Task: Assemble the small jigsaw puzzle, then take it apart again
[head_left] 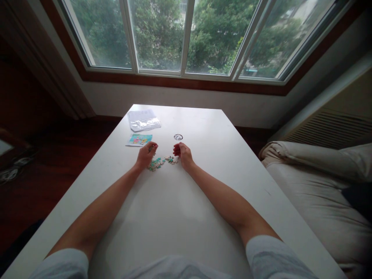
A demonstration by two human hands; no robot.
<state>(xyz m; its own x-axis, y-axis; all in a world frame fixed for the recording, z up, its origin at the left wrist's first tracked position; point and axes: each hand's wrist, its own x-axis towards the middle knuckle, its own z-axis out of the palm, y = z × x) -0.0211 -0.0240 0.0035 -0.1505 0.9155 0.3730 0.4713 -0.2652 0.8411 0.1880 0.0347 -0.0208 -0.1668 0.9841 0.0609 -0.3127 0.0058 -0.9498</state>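
A small heap of loose jigsaw pieces (159, 162), teal and pale, lies on the white table (180, 209) between my two hands. My left hand (146, 154) rests just left of the heap with its fingers curled in a pinch; what they hold is too small to name. My right hand (182, 152) sits just right of the pieces, fingers curled inward too, its contents hidden. A colourful picture card (140, 139) lies flat beyond my left hand.
A clear plastic bag (143, 120) lies at the table's far left. A small round hole or grommet (178, 136) marks the tabletop beyond my right hand. A cushioned sofa (319, 186) stands to the right. Windows (186, 35) face trees ahead.
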